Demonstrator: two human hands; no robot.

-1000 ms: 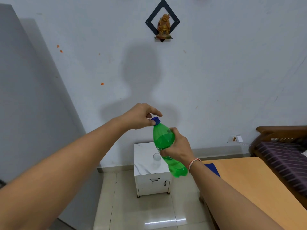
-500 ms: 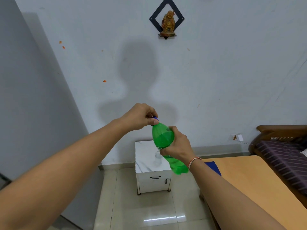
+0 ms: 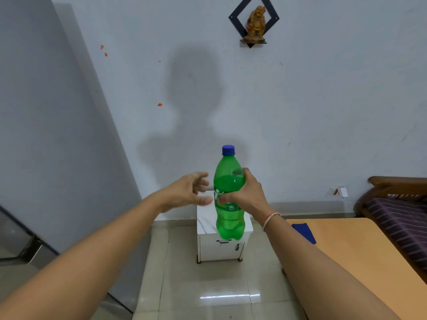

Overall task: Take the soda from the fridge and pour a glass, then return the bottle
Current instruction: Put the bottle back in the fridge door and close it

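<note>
Bottle in hand, cap on — pouring not yet visibly done

The right hand (image 3: 246, 196) grips the green soda bottle (image 3: 228, 197) upright, in the air before the small white cabinet (image 3: 205, 221); its blue cap (image 3: 228, 150) is on. The left hand (image 3: 188, 192) hovers open just left. No glass can be seen, so pouring and returning seem left.

The green plastic soda bottle (image 3: 228, 197) is standing upright in mid-air, its blue cap (image 3: 228, 150) screwed on. It is showing liquid up to about its shoulder, a label band wrapping its middle, and it is hanging in front of a small white cabinet.
</note>
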